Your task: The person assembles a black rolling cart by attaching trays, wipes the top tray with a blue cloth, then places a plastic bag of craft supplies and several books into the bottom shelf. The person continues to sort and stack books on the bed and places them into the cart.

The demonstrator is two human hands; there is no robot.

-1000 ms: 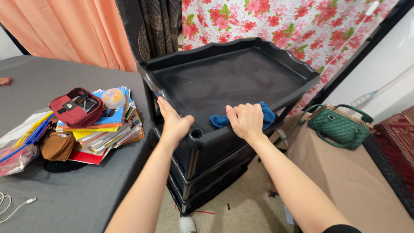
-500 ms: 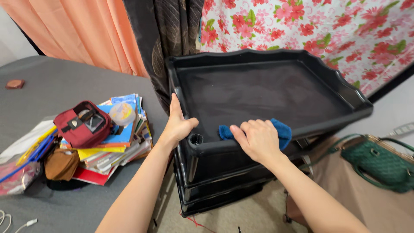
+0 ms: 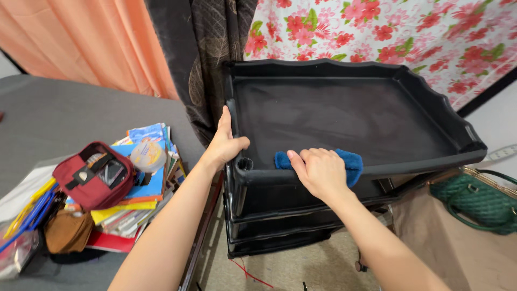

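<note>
1. Left hand (image 3: pixel 225 144) clamped on the left rim of a matte black plastic shelf tray with a scalloped raised edge (image 3: pixel 431 102), thumb hooked inside the wall, fingers wrapped outside near the front corner.
2. Right hand (image 3: pixel 319 171) pressed palm-down, fingers curled, onto a bright blue fluffy terry cloth (image 3: pixel 353 161); cloth bunched against the tray's front lip, on the tray floor just inside it.
3. Tray floor flat, dull, faintly dusty-grey in streaks; round hollow post socket (image 3: pixel 243 163) open at the front left corner, between the two hands.
4. Beneath the top tray, two more black plastic tiers (image 3: pixel 280 226) stacked close, glossy edges catching light.
5. To the left, on a grey cloth-covered table (image 3: pixel 64 108): a slanted pile of glossy books and magazines (image 3: pixel 140 199), topped by a maroon fabric zip pouch (image 3: pixel 94 175), open, and a round translucent plastic lid-like container (image 3: pixel 146 155).
6. Beside the pile, a soft tan-brown pouch (image 3: pixel 67 230) and a clear plastic folder with blue and yellow contents (image 3: pixel 24 221).
7. To the right, a dark green quilted handbag with a gold-toned frame (image 3: pixel 476 202) lying on a tan surface (image 3: pixel 458 258).
8. Behind: peach pleated curtain (image 3: pixel 97 43), dark leaf-patterned drape (image 3: pixel 199 54), white fabric printed with red flowers (image 3: pixel 388 32).
</note>
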